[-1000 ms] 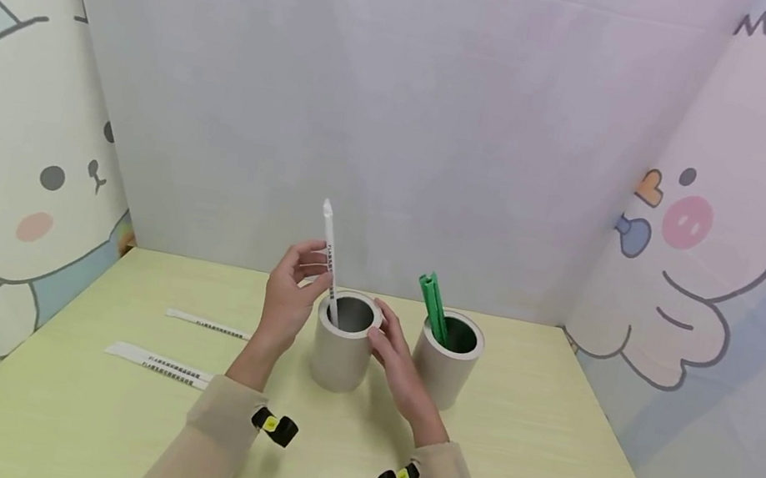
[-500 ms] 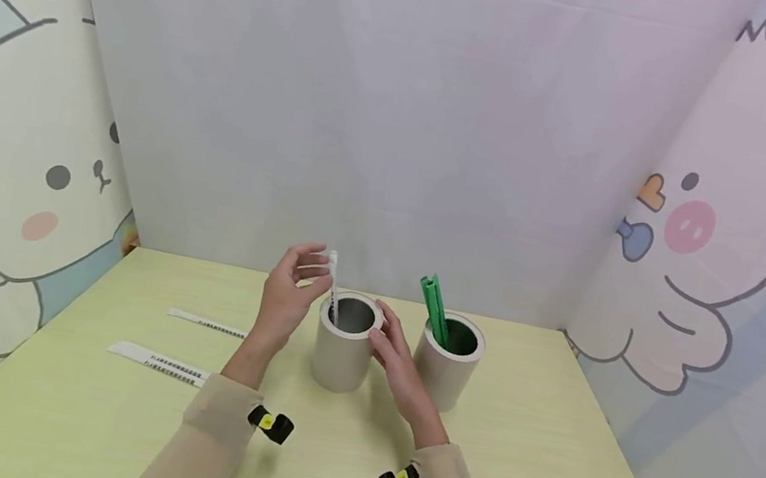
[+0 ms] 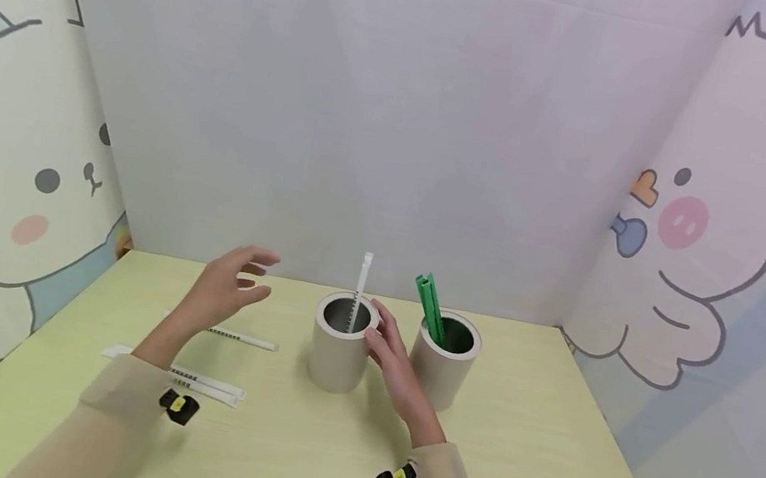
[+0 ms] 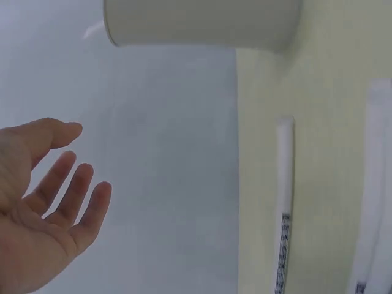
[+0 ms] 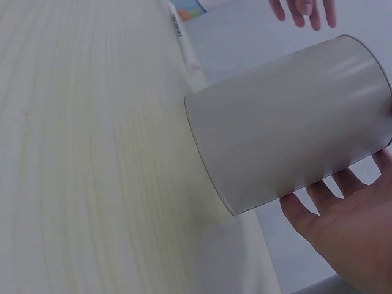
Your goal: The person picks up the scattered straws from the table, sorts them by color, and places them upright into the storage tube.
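A white wrapped straw with black print leans upright inside the left light-grey cup. Against that cup's right side, my right hand holds it, thumb near the front rim and fingers round towards the back; in the right wrist view some fingertips are hidden behind the cup. Left of the cup, my left hand hovers with loosely bent, spread fingers and nothing in them. Below it on the table lie a single wrapped straw and two more wrapped straws side by side, partly covered by my left arm.
A second grey cup stands just right of my right hand, with a bundle of green sticks leaning in it. Behind the pale wooden table hangs a plain light curtain. Cartoon-printed cloth borders both sides.
My left hand lowered the white straw into the left cup, let go and moved away to the left. The straw now leans to the right. My right hand has stayed at the cup.
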Demonstrator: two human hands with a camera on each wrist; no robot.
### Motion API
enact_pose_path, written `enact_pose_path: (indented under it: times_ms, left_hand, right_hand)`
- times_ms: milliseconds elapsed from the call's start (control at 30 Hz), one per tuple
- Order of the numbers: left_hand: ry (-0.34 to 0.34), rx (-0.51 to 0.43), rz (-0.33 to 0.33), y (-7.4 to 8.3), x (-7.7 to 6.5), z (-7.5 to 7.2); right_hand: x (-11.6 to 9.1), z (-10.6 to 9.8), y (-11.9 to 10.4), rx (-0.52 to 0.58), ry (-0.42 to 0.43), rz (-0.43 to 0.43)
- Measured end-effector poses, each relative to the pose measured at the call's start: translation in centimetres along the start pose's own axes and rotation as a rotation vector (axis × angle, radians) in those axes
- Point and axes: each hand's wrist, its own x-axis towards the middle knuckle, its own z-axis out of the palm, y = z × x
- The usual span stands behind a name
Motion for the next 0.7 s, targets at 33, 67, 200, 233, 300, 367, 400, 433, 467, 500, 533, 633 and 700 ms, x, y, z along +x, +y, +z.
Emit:
enact_pose_path:
  times_ms: [33,67,200,233,300,367,400,433,467,500,533,633,700]
  left_hand:
    - [-0.024,0.031,0.003,-0.5,-0.3,-0.4]
    - [-0.046,0.059,0.007,-1.0,-0.5,-0.8]
    - [-0.126,0.153,0.027,-2.9,-1.5,-2.1]
    - [-0.146,0.179,0.038,-3.3,-1.7,-2.4]
    - [-0.191,0.224,0.056,-4.1,-2.0,-2.7]
    - [-0.244,0.259,0.075,-4.8,-2.3,-3.0]
    - [-0.273,0.264,0.079,-5.1,-2.3,-3.1]
    - [-0.305,0.268,0.081,-5.4,-2.4,-3.2]
    - [-0.338,0.265,0.082,-5.6,-2.5,-3.2]
    - [-0.368,0.262,0.079,-5.9,-2.5,-3.3]
    - [-0.396,0.258,0.072,-6.1,-2.5,-3.3]
    - [-0.47,0.252,0.05,-6.8,-2.5,-3.2]
    - [-0.502,0.26,0.027,-7.3,-2.6,-3.1]
  right_hand:
    - [0.0,0.0,0.0,0.001,0.0,0.002]
    - [0.0,0.0,-0.1,0.0,0.001,0.005]
    - [0.0,0.1,-0.1,0.01,0.008,0.018]
    - [-0.1,0.1,-0.2,0.013,0.009,0.019]
    - [-0.1,0.1,-0.2,0.016,0.01,0.017]
    - [-0.1,0.1,-0.2,0.018,0.011,0.018]
    - [-0.1,0.1,-0.2,0.016,0.011,0.017]
    - [-0.1,0.1,-0.1,0.014,0.011,0.017]
    - [-0.1,0.1,-0.1,0.01,0.011,0.018]
    - [-0.1,0.1,-0.1,0.008,0.011,0.019]
    - [-0.1,0.2,-0.1,0.007,0.011,0.018]
    - [-0.1,0.2,0.0,0.004,0.004,0.011]
    - [0.0,0.1,0.0,0.006,0.001,0.008]
